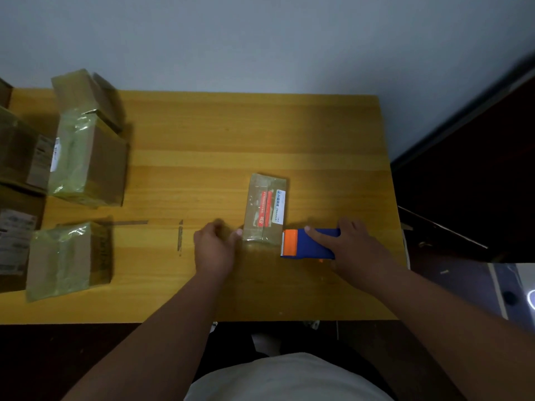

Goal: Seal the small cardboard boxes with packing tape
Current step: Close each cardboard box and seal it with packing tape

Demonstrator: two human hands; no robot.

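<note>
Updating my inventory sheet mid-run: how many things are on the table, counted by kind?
Cardboard boxes fully in view: 4 (small box between the hands, tall box, box behind it, near-left box)
Boxes cut off at the left edge: at least 2; the exact number is unclear
Tape dispenser: 1
Total: at least 7

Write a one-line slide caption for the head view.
Right hand grips a blue-orange tape dispenser beside a small taped box; left hand touches its near corner.
</note>
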